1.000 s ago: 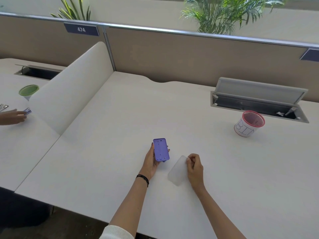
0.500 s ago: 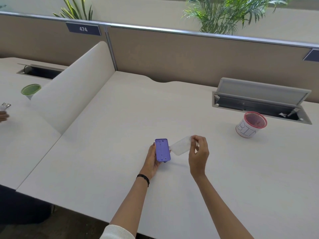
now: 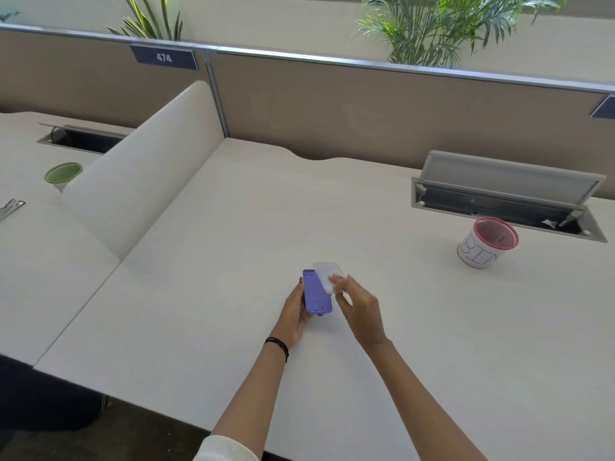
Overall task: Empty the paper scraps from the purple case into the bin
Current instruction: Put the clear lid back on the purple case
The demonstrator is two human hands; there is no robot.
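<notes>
My left hand (image 3: 294, 309) holds the flat purple case (image 3: 316, 296) just above the white desk, near its middle. My right hand (image 3: 357, 302) pinches a translucent white lid (image 3: 327, 273) that overlaps the case's upper right corner. I cannot see any paper scraps on the case. The bin (image 3: 486, 242), a white cup with a red mesh rim and "BIN" written on it, stands on the desk far to the right, well apart from both hands.
An open cable tray (image 3: 506, 201) with a raised flap sits behind the bin. A white curved divider (image 3: 143, 168) borders the desk on the left; beyond it stand a green cup (image 3: 63, 174) and a metal object (image 3: 10, 207). A brown partition (image 3: 366, 108) closes the back.
My right hand lifted the translucent lid off the desk and brought it left, onto the case's upper corner. The hand at the far left has left the view.
</notes>
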